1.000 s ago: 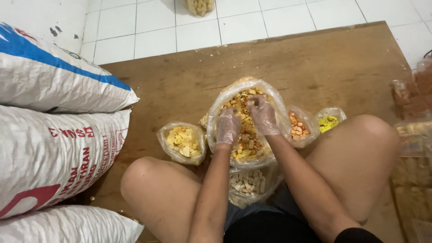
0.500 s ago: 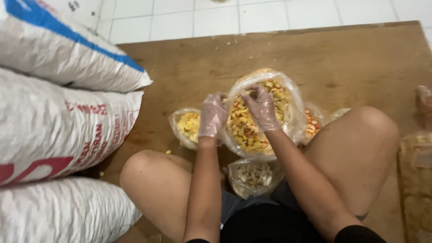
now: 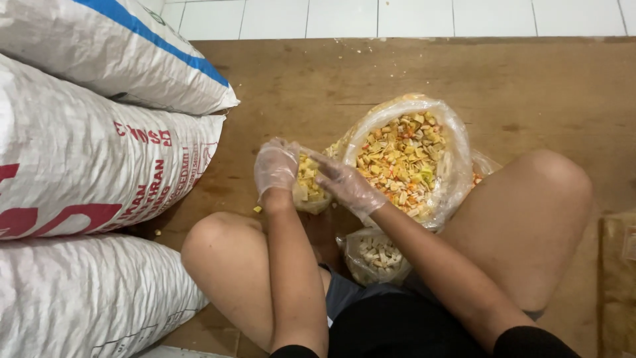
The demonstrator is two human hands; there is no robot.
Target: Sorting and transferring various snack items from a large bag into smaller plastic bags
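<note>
Small clear bag of yellow crackers (image 3: 306, 189): on the wooden board (image 3: 530, 93), just in front of the crossed legs, touching the left flank of the large bag. Open at the top, contents pale yellow, cut in small pieces.

Left hand (image 3: 275, 167): in a thin clear glove, set against the left side of the small bag, fingers (image 3: 268, 154) curled around its rim.

Right hand (image 3: 346, 183): gloved alike, laid over the mouth of the small bag from the right, fingers (image 3: 317, 159) stretched and slightly spread, tips at the bag's top edge. Pinching plastic or only resting on it: cannot tell.

Large clear bag of mixed crackers (image 3: 407, 156): just right of the small bag, rim rolled down, filled with yellow, orange and pale pieces, a few green.

Third clear bag of pale crackers (image 3: 374, 255): between the knees, below the large bag, partly hidden under the right forearm.

Further bag with orange pieces (image 3: 478, 178): only an edge visible behind the large bag, near the right knee.

Stray cracker piece (image 3: 257, 209): on the board beside the left knee.

Woven white sacks (image 3: 93, 159): three stacked at the left, the top one with a blue stripe, the middle one with red print.

White tiled floor (image 3: 411, 16): beyond the far edge of the board.
</note>
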